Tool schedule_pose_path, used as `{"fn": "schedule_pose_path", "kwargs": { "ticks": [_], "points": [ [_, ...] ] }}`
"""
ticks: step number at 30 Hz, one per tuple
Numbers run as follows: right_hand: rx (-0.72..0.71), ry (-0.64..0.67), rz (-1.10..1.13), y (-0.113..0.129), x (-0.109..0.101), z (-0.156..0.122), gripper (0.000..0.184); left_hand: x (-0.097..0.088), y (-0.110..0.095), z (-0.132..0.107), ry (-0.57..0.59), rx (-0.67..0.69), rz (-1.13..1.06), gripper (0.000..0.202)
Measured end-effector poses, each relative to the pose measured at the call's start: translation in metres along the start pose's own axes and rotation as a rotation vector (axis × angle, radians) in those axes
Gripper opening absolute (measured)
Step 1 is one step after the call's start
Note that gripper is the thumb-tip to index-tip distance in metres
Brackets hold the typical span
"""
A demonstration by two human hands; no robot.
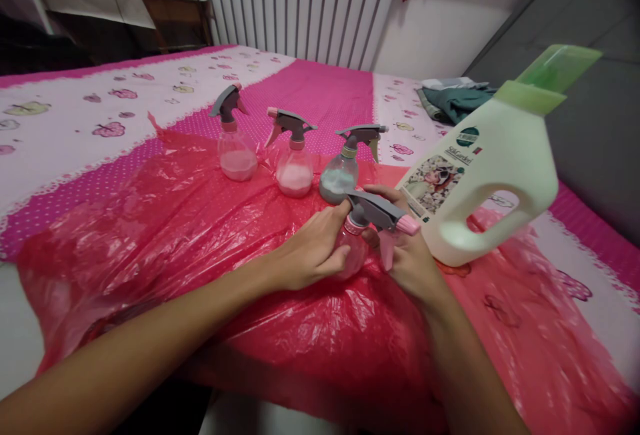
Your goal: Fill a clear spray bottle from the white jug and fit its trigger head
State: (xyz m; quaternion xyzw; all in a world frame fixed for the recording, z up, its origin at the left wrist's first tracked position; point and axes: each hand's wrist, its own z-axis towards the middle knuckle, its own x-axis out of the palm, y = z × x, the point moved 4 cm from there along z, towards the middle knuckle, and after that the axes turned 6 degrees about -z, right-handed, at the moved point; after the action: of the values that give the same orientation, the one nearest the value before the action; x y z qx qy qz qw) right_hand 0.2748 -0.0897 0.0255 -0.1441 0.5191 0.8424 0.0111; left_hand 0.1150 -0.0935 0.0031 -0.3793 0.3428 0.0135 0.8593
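A small clear spray bottle point(356, 248) with a grey trigger head and pink nozzle stands on a red plastic sheet point(165, 235). My left hand point(310, 252) wraps round the bottle's body from the left. Over on the other side, my right hand point(407, 258) grips it just below the trigger head. Behind stand three more spray bottles: two with pinkish liquid point(235, 148) point(295, 165) and one greyish point(343, 172). A large white detergent jug point(493, 168) with a green cap stands just right of my hands.
The red sheet lies over a bed with a pink and white patterned cover point(100, 108). Folded clothes point(453, 98) lie at the far right. A white radiator point(295, 12) lines the back wall. A grey headboard point(595, 88) rises on the right.
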Motion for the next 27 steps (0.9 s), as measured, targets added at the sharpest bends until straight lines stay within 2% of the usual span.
{"fn": "schedule_pose_path", "kwargs": {
  "ticks": [8, 18, 20, 24, 27],
  "points": [
    [0.032, -0.064, 0.059, -0.004, 0.001, 0.000, 0.045, 0.000, 0.001, -0.003, -0.001, 0.002, 0.030, 0.076],
    [-0.009, -0.091, 0.001, -0.001, 0.004, -0.002, 0.040, 0.000, 0.000, -0.003, 0.010, -0.052, -0.018, 0.074],
    [-0.010, -0.074, 0.005, -0.001, 0.004, -0.003, 0.040, 0.001, 0.002, -0.004, 0.021, -0.043, -0.040, 0.084],
    [0.011, -0.025, 0.036, -0.006, 0.001, -0.002, 0.044, 0.003, 0.007, -0.008, 0.007, -0.036, -0.098, 0.116],
    [0.062, 0.034, 0.039, -0.013, -0.001, -0.003, 0.041, 0.006, 0.013, -0.010, -0.003, -0.065, -0.135, 0.123]
  ]
}}
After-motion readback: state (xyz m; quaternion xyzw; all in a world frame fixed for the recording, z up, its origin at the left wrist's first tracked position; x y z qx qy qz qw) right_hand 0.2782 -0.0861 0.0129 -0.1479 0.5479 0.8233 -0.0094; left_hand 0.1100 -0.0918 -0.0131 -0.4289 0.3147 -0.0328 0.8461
